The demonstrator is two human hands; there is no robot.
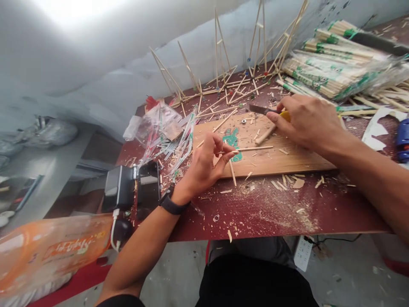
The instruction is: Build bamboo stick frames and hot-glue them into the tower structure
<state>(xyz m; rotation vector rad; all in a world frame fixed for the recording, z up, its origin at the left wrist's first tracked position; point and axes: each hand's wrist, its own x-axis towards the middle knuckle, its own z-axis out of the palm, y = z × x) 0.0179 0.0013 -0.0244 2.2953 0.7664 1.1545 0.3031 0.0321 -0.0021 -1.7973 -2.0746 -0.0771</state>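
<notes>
My left hand point(212, 158), a dark band on its wrist, pinches a thin wooden stick point(257, 149) that points right across the cutting board point(306, 158). In my right hand point(308, 119) is a knife point(259, 109) with a dark blade and a yellow handle, the blade pointing left above the board's back edge. A thicker wooden piece point(265, 135) extends from below the right hand; whether the hand touches it I cannot tell. Under the left hand, another thin stick point(232, 172) lies over the front edge of the board, near a green printed figure point(232, 138).
Stick frames point(220, 87) stand along the wall. Packs of chopsticks point(329, 72) lie at the back right, plastic wrappers point(159, 123) at the left. A black device point(116, 187) and an orange-labelled bottle point(57, 251) are at the left edge. Shavings litter the red table point(204, 228).
</notes>
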